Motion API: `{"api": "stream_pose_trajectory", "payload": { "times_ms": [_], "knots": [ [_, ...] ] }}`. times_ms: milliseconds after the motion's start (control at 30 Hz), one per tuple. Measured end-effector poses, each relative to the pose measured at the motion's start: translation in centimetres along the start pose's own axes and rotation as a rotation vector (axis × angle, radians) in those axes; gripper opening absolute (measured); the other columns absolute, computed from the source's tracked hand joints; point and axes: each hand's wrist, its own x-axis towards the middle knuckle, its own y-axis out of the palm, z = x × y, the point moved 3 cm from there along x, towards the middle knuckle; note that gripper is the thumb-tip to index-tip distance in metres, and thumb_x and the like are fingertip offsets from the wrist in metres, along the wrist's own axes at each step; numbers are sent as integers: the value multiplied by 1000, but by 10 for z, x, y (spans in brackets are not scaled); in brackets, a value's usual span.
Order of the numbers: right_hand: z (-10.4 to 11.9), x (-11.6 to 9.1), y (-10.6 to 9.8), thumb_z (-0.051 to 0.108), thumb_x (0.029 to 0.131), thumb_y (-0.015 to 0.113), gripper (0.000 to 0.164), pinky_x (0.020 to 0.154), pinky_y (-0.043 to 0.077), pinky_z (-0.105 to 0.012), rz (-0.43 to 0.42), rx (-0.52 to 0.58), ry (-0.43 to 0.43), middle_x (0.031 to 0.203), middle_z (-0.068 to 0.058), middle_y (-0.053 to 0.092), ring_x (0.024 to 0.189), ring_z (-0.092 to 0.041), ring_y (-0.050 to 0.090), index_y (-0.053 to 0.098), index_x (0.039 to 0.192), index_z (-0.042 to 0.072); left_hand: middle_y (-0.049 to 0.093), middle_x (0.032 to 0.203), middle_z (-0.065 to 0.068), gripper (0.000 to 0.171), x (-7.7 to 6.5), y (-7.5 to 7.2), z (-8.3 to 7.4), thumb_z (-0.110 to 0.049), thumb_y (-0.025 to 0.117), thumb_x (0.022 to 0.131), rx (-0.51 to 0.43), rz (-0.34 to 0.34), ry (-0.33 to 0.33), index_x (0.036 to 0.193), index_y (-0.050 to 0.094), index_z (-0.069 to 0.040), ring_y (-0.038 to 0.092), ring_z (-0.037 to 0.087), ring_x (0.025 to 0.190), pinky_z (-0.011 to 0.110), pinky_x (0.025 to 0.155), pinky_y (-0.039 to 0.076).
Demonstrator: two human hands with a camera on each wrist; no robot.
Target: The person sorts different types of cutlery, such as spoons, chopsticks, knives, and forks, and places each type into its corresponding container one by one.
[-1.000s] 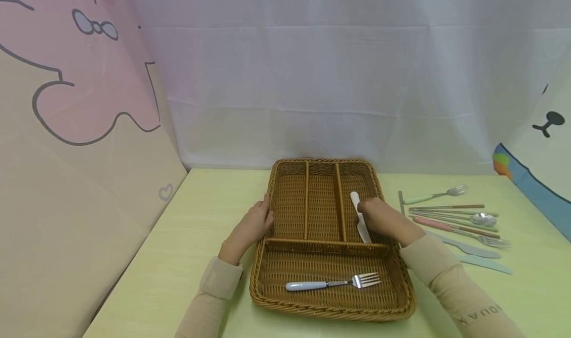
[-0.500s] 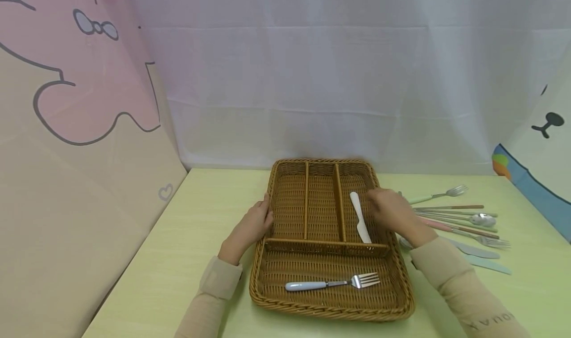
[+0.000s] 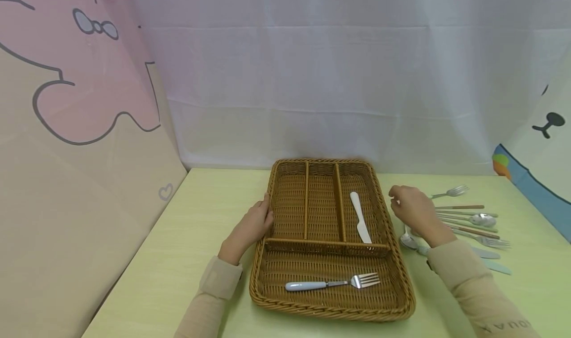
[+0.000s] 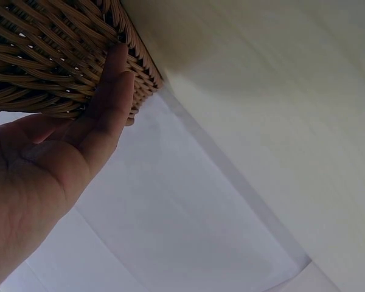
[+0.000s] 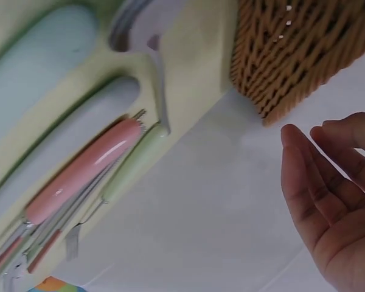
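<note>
A brown wicker basket with several compartments stands in the middle of the table. My left hand holds its left rim; in the left wrist view the fingers lie against the outer wall. Inside the right back compartment is a white knife, lying lengthwise. A fork with a pale blue handle lies across the front compartment. To the right of the basket hovers my right hand, fingers loosely bent and holding nothing. Beneath it, partly hidden, is a spoon.
Loose cutlery lies right of the basket: a fork, another spoon, a pink handle, a green handle, brown-tipped sticks and a pale green knife. A white cloth hangs behind the table.
My right hand has let go of the white knife, left it in the right back compartment, and moved right past the rim over the table. The left hand stays put.
</note>
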Motion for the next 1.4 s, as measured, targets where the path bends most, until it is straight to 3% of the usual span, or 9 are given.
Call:
{"api": "stream_pose_trajectory", "payload": {
  "times_ms": [333,667,833,1000,1400],
  "knots": [
    [-28,-12,14,-5,80,52,18,54,52,-47,87,-3,74,83,-30,64,67,-36,60,60,93,-13,54,92,15,55,0,1,1,-12,42,94,-11,0,-12,139,19,11,43,16,61,34,60,43],
    [-40,-17,27,-3,81,55,21,55,52,-45,202,37,142,83,-30,62,63,-29,58,57,97,-16,55,106,23,56,1,1,1,-12,42,94,-5,-5,-16,139,19,11,44,17,63,37,64,45],
    [-44,-17,34,-3,81,52,23,57,51,-47,243,63,168,83,-31,61,64,-29,56,56,99,-17,56,101,21,55,1,1,1,-11,42,94,-3,-8,-9,139,19,11,43,16,62,36,62,44],
    [-45,-17,40,-2,81,52,20,63,51,-54,239,75,150,82,-32,61,68,-35,58,57,94,-17,54,91,16,55,1,2,2,-12,41,94,-10,-4,-10,139,19,11,42,16,60,35,59,43],
    [-43,-16,44,-8,78,51,13,58,51,-49,165,78,109,75,-32,60,63,-36,58,57,83,-18,55,104,21,56,0,2,2,-12,41,94,-28,5,-20,140,17,11,42,16,60,35,60,43]
  ]
}}
